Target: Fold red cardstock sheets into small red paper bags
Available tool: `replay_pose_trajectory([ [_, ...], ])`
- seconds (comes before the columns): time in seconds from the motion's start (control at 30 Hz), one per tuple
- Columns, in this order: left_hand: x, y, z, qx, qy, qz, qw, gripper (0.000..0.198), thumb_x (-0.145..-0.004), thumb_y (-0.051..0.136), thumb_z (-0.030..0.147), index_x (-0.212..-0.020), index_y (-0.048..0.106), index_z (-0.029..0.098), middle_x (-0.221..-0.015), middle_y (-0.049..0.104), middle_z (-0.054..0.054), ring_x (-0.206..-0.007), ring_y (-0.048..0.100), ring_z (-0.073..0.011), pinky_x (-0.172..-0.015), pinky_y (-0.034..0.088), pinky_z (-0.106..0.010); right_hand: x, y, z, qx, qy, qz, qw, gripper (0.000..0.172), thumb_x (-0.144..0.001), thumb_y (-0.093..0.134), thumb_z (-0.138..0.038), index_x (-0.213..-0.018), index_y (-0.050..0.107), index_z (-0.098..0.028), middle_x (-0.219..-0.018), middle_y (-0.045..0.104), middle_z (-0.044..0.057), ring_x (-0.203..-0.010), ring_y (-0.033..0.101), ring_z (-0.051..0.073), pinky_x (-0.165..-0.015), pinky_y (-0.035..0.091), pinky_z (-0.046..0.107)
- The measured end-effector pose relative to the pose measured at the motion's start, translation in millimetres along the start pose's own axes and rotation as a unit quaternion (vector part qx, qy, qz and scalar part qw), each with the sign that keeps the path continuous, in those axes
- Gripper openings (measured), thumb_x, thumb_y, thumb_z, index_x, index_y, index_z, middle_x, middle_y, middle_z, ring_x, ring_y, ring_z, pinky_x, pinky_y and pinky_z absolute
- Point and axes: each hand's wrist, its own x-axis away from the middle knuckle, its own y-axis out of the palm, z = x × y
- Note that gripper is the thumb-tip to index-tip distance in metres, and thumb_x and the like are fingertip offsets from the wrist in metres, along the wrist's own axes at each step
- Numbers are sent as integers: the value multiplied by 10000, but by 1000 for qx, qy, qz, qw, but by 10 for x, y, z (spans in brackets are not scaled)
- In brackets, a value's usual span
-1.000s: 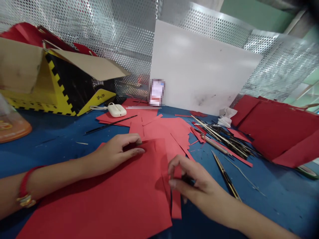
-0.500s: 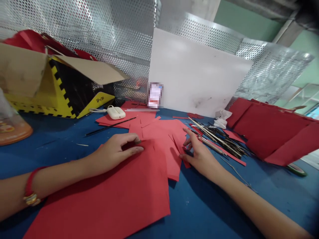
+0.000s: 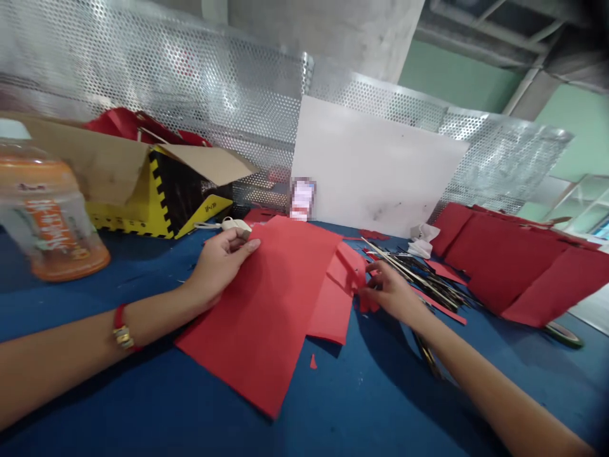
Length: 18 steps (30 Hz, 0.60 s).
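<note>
- Left hand (image 3: 223, 263): at 10 o'clock of big red paper (image 3: 257, 311), touching its edge; grip I cannot tell.
- Right hand (image 3: 387, 292): at 3 o'clock, pinching small red paper (image 3: 335, 304).

A white board (image 3: 375, 165) stands before perforated metal sheeting (image 3: 190, 82).
</note>
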Motion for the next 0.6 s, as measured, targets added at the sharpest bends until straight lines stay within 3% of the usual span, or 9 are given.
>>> replay_pose_trajectory([
  [0.1, -32, -15, -41, 83, -60, 41, 994, 331, -582, 805, 358, -823, 645, 196, -773, 678, -3, -757, 641, -185, -705, 498, -275, -120, -194, 68, 141, 9, 183, 973, 422, -731, 619, -270, -1122, 478, -195, -939, 671, 100, -873, 636, 288, -735, 472, 397],
  [0.17, -49, -30, -61, 108, -95, 61, 988, 323, -549, 803, 303, -806, 642, 193, -752, 683, -1, -708, 642, -179, -667, 502, -276, -89, -250, -18, 195, -37, 238, 951, 559, -720, 652, -322, -1220, 469, -153, -1162, 604, 192, -1109, 550, 362, -883, 433, 479],
  [0.2, -59, -41, -72, 111, -104, 71, 986, 315, -542, 797, 286, -795, 636, 192, -744, 685, -1, -686, 638, -176, -647, 499, -275, -28, -239, -109, 189, -65, 218, 955, 614, -730, 655, -366, -1264, 453, -140, -1243, 563, 209, -1168, 514, 366, -928, 415, 490],
  [0.27, -79, -66, -98, 99, -95, 84, 987, 299, -544, 783, 281, -780, 623, 189, -740, 686, -3, -667, 629, -174, -629, 489, -275, 164, -139, -356, 131, -136, 65, 980, 593, -823, 571, -416, -1340, 413, -172, -1321, 541, 162, -1176, 538, 293, -935, 440, 423],
  [0.33, -100, -93, -126, 61, -53, 91, 993, 288, -567, 765, 296, -794, 629, 182, -749, 681, -9, -687, 624, -174, -650, 477, -275, 374, 35, -618, 149, -213, -121, 958, 540, -843, 562, -372, -1346, 442, -219, -1345, 547, 112, -1168, 554, 249, -914, 455, 355],
  [0.37, -109, -104, -137, 35, -24, 93, 995, 281, -585, 754, 303, -808, 636, 178, -763, 680, -14, -709, 622, -175, -671, 471, -276, 455, 128, -727, 192, -244, -153, 938, 543, -807, 602, -327, -1320, 481, -202, -1311, 575, 118, -1144, 567, 256, -908, 449, 347],
  [0.43, -117, -120, -150, -10, 31, 94, 995, 262, -634, 728, 316, -838, 642, 175, -799, 680, -25, -760, 622, -180, -712, 462, -280, 531, 276, -863, 304, -254, -134, 909, 334, -814, 551, -197, -1142, 606, -164, -1129, 667, 129, -1007, 626, 253, -812, 458, 330],
  [0.5, -113, -128, -147, -37, 66, 90, 993, 229, -681, 705, 322, -843, 628, 179, -808, 674, -27, -788, 623, -185, -736, 459, -287, 506, 316, -883, 411, -225, -128, 874, 234, -834, 466, -91, -947, 664, -144, -945, 706, 125, -854, 664, 240, -684, 445, 309],
  [0.6, -94, -131, -122, -52, 95, 86, 990, 190, -721, 686, 325, -814, 588, 191, -774, 654, -11, -771, 625, -185, -736, 463, -294, 447, 123, -770, 484, -206, -150, 837, 218, -763, 517, -47, -827, 682, -174, -820, 721, 88, -745, 682, 225, -588, 405, 286],
])
